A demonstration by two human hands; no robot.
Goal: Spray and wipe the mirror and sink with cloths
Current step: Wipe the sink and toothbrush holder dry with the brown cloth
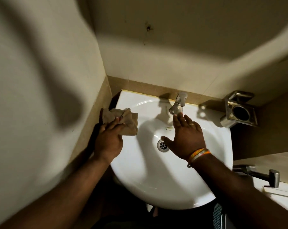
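A white sink [140, 176] fills the middle of the view, with its drain [163, 145] at the centre and a chrome tap [179, 103] at the back. My left hand [109, 141] grips a crumpled tan cloth [121, 120] over the sink's left rim. Over the basin, my right hand [187, 137] is spread flat with straight fingers, its fingertips just below the tap spout. It holds nothing. No mirror and no spray bottle are in view.
A steel holder [239, 111] is fixed to the wall right of the tap. A chrome hand sprayer [262, 175] lies by a white fixture at the right. The tiled wall [40, 80] stands close on the left.
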